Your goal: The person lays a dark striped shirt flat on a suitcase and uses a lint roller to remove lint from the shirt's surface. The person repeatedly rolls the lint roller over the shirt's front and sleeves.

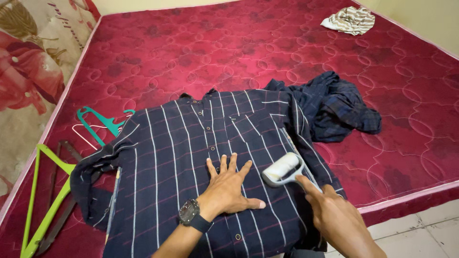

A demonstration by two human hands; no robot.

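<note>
Lint roller on the shirt, right of the flat hand

The right hand (337, 217) grips the lint roller (283, 168), lying crosswise on the striped shirt (191, 157); the left hand (228, 184) presses spread open, holding nothing.

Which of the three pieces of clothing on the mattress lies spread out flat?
The dark striped shirt under the left hand. The dark checked garment beside it and the light striped cloth at the far corner lie crumpled.

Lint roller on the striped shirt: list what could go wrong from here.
1. The lint roller in the right hand sits near the placket; it may snag a button.
2. The left hand pins only the middle, so the striped shirt could bunch under the roller.
</note>
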